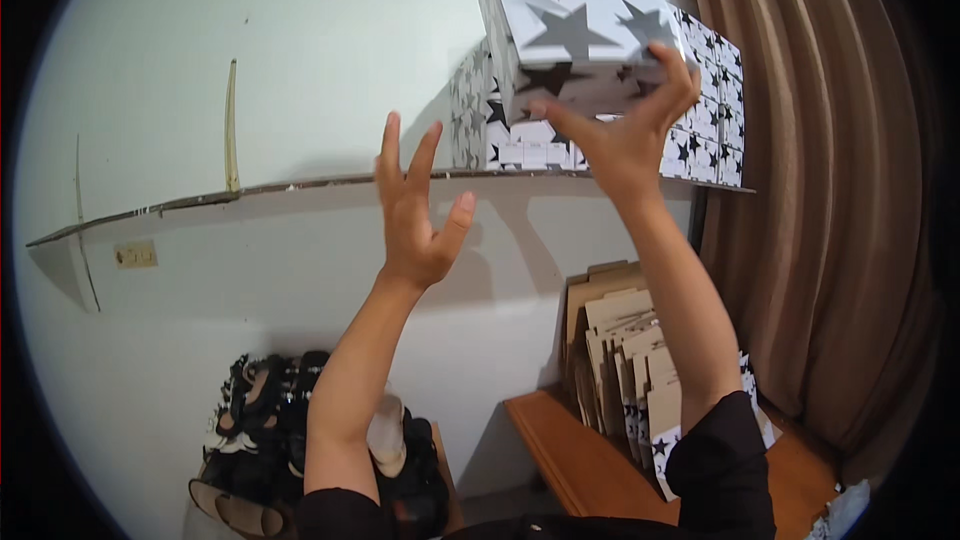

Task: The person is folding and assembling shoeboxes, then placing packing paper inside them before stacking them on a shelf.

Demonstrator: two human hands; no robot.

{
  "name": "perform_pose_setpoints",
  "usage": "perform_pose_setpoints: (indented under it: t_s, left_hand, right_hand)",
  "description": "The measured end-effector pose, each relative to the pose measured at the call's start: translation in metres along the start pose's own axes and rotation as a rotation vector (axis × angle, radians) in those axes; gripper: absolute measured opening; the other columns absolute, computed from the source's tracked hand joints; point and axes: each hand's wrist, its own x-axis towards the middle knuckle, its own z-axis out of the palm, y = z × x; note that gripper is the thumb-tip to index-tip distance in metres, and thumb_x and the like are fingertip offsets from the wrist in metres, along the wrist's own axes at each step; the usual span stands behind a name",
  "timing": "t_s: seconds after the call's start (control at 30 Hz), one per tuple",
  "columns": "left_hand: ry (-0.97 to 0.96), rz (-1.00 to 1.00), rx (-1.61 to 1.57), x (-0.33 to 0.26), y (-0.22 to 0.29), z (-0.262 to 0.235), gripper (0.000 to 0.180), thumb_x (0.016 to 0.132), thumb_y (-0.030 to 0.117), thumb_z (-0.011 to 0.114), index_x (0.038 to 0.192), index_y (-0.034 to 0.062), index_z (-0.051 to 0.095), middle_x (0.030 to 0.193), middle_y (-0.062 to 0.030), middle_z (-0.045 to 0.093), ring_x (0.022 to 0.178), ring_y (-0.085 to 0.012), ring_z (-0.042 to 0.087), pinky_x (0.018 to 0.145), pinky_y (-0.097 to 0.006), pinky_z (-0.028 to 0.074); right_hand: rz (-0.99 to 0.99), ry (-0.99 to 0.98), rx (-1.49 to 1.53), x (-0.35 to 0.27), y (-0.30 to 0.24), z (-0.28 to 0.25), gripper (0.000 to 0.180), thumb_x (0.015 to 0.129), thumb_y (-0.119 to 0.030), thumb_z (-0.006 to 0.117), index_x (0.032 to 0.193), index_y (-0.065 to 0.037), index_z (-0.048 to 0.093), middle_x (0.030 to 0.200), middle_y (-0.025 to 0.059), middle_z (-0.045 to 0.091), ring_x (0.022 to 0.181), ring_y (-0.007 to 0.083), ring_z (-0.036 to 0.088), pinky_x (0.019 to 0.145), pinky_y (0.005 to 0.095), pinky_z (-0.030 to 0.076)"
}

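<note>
one box up at the shelf, flat cardboard waiting below

- work in hand: a star-printed box (pixel 572 15), grey stars on white, is up at the far right, at the height of the shelf stack and in front of it. the right hand (pixel 602 80) is stretched wide across its near end, thumb toward the left and fingers at the right edge, gripping it. the left hand (pixel 425 168) stands open to the left, fingers spread, holding nothing, apart from the box.
- done, as judged from how things lie: a block of stacked boxes (pixel 722 105) stands on the right part of the shelf (pixel 330 183). the held box is raised but not yet let go. its near end is blurred, so whether the stack bears any of its weight is hard to tell.
- left, again a judgement: the flat cardboard pieces (pixel 610 335) leaning at the near right, on the wooden bench (pixel 550 440), look unmade, so much seems to remain.
- count: one box in hand; two hands, one on it, one free; one shelf, one bench. stacked boxes: several, in rows; the held box and right hand cover some, so no firm total. flat pieces: many, overlapping, not countable.
- round about: one brown curtain (pixel 810 160) at the right; one socket plate (pixel 135 255) under the shelf at the left; two upright strips (pixel 231 130) on the wall at the left; a heap of shoes (pixel 262 390) at the near left, mostly dark, too tangled to count.
</note>
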Motion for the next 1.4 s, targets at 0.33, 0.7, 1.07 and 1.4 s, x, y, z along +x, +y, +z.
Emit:
perform_pose_setpoints:
  t_s: [0.33,0.7,1.07,1.4]
  left_hand:
    - [-0.238,0.013,0.666,-0.029,-0.072,0.019,0.062,0.077,0.037,0.060,0.135,0.0248,0.042,0.148,-0.0143,0.020,0.137,-0.0338,0.014,0.100,-0.068,0.001]
    - [-0.241,0.115,0.703,-0.033,-0.088,0.018,0.062,0.069,0.033,0.064,0.129,0.0272,0.048,0.145,-0.0055,0.030,0.137,-0.0299,0.015,0.102,-0.063,-0.001]
    - [-0.268,0.130,0.725,-0.034,-0.095,0.020,0.060,0.069,0.034,0.062,0.127,0.0262,0.048,0.145,-0.0037,0.030,0.138,-0.0276,0.013,0.104,-0.060,-0.003]
    - [-0.288,0.110,0.704,-0.033,-0.088,0.019,0.060,0.068,0.034,0.063,0.126,0.0264,0.049,0.143,-0.0035,0.033,0.136,-0.0275,0.017,0.105,-0.055,0.000]
  right_hand:
    - [0.138,-0.059,-0.040,0.064,0.048,0.100,0.108,0.049,-0.048,0.086,0.129,-0.018,0.019,0.135,0.0309,0.005,0.129,0.0455,0.007,0.100,0.0562,0.022]
    - [0.285,-0.163,-0.229,0.086,0.069,0.157,0.117,0.046,-0.059,0.082,0.136,-0.015,0.023,0.136,0.0299,0.019,0.129,0.0448,0.019,0.097,0.0558,0.028]
    - [-0.188,-0.032,-0.387,0.074,0.100,0.194,0.077,0.071,-0.056,0.063,0.137,-0.034,0.031,0.146,0.0183,0.019,0.136,0.0373,0.015,0.102,0.0648,0.016]
    - [-0.149,-0.485,-0.225,0.050,0.146,0.213,0.078,0.084,-0.066,0.033,0.144,-0.017,0.023,0.150,0.0109,0.019,0.139,0.0280,0.012,0.108,0.0561,0.008]
